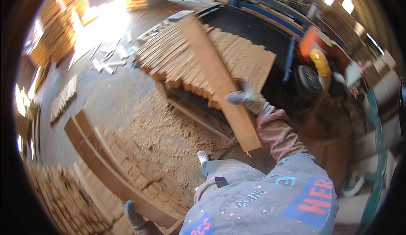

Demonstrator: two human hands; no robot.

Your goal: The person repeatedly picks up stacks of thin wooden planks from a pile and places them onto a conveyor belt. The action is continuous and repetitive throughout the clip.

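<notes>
- The gloved right hand (pixel 252 101) grasps a wide wooden plank (pixel 207 61) by its right edge, near the lower end, one digit across its face.
- The plank slants over a row of narrow slats (pixel 160 48).
- The gloved left hand (pixel 134 216) is at a brown board (pixel 95 161); I cannot tell whether its fingers grip.

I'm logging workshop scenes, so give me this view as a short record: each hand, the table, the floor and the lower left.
Right hand: gloved, gripping a long brown board near its near end
Left hand: gloved, at the edge of another long board; grip unclear
Table: dark tabletop bearing a row of wooden strips, the gripped board lying across them
Floor: sawdust, pale scraps
Lower left: stacked short wood pieces
</notes>
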